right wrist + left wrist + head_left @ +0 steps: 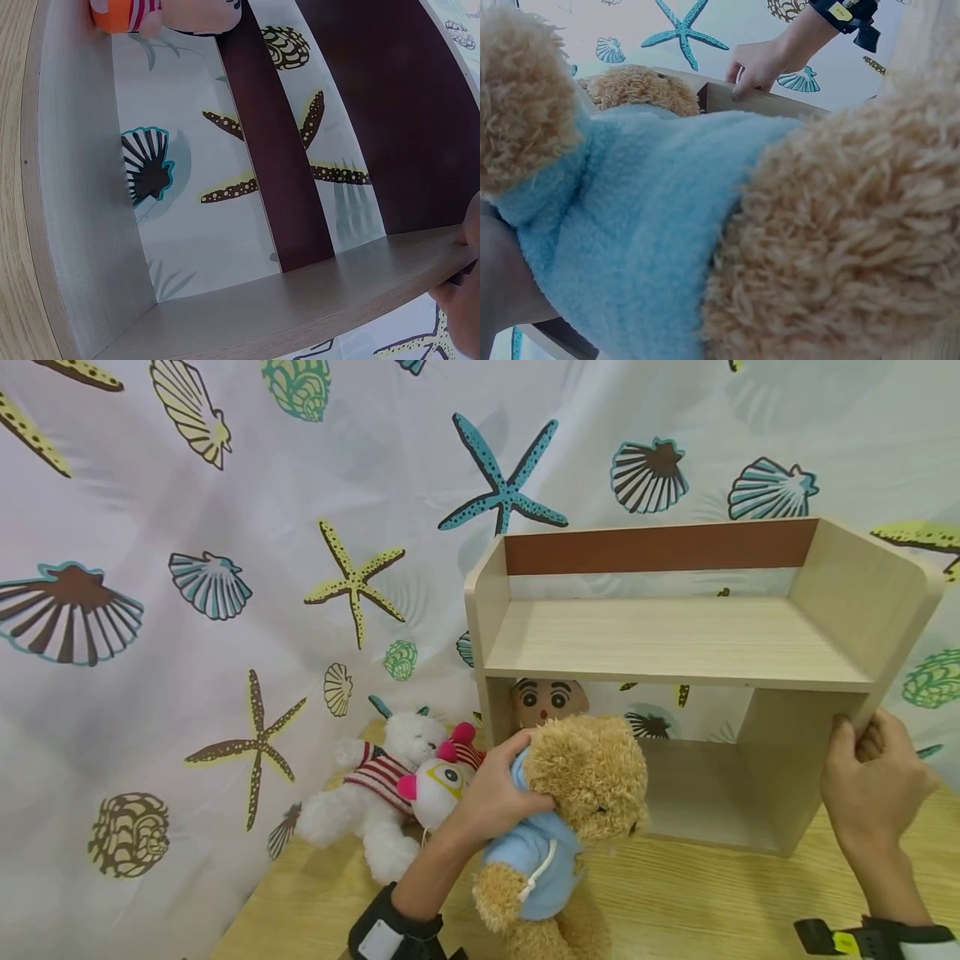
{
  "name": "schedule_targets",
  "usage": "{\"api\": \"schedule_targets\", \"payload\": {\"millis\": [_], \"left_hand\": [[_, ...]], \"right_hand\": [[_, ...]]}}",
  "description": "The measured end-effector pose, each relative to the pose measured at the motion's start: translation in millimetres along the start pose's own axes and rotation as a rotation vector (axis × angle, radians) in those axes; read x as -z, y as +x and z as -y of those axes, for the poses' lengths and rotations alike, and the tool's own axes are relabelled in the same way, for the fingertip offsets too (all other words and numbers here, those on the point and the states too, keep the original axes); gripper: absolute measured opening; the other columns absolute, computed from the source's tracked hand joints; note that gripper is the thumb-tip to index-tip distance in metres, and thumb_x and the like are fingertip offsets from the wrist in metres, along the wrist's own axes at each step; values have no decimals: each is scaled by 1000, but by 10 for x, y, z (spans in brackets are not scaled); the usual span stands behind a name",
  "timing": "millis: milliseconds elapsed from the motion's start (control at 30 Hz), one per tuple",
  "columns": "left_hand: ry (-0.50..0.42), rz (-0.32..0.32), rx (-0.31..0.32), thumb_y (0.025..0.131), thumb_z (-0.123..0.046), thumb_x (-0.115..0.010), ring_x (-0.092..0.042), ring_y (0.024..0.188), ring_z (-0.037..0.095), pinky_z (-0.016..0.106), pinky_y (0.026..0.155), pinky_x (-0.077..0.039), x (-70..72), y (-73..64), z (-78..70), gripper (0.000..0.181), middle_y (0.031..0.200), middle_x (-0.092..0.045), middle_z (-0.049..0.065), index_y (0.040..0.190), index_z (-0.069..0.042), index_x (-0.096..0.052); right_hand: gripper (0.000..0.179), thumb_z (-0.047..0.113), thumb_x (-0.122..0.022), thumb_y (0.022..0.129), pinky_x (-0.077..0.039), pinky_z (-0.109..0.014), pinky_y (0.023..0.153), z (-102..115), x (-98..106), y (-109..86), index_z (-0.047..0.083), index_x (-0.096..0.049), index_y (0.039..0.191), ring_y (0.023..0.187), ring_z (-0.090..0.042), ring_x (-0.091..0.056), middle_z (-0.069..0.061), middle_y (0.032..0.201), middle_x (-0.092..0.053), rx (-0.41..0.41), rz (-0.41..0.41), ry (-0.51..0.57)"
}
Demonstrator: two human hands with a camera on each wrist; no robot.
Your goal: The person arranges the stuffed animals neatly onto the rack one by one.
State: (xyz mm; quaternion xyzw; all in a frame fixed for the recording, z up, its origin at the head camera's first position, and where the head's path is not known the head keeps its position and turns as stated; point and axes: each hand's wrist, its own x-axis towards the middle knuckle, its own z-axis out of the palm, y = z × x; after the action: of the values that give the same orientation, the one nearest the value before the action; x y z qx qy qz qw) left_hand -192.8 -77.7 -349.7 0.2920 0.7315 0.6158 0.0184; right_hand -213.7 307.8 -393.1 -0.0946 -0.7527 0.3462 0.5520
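Observation:
My left hand (493, 789) grips a curly tan teddy bear (588, 768) behind its neck, at the blue hoodie (660, 217). The bear is held tilted in front of the left part of a small wooden shelf (675, 639); the fingers behind it are hidden. My right hand (873, 768) pinches the front edge of the shelf's right side panel (360, 289), thumb on the inner face. Inside the lower compartment, at its left end, stands a round-faced doll (543, 700), partly covered by the bear. In the right wrist view the doll's orange-clad body (112, 15) shows.
Left of the shelf, a white plush bear (382, 793) in a striped top leans beside a white-and-pink plush toy (438, 785). All stand on a wooden table (712, 902). A white curtain (247, 485) printed with shells and starfish hangs behind.

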Motion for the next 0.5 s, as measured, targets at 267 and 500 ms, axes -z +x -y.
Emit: {"api": "schedule_targets", "payload": {"millis": [267, 500], "left_hand": [[-82, 52, -60, 75, 11, -69, -59, 99, 12, 29, 87, -49, -34, 139, 153, 65, 123, -61, 15, 137, 2, -53], [-198, 74, -28, 76, 10, -71, -61, 99, 14, 33, 87, -51, -94, 210, 218, 61, 120, -63, 12, 135, 5, -54]], "right_hand": [[37, 21, -55, 100, -37, -2, 79, -9, 12, 4, -9, -64, 119, 90, 29, -42, -28, 109, -68, 5, -1, -18], [35, 20, -56, 100, -39, -3, 80, -3, -8, 13, -9, -65, 119, 86, 32, -39, -27, 109, -68, 2, 2, -8]]}}
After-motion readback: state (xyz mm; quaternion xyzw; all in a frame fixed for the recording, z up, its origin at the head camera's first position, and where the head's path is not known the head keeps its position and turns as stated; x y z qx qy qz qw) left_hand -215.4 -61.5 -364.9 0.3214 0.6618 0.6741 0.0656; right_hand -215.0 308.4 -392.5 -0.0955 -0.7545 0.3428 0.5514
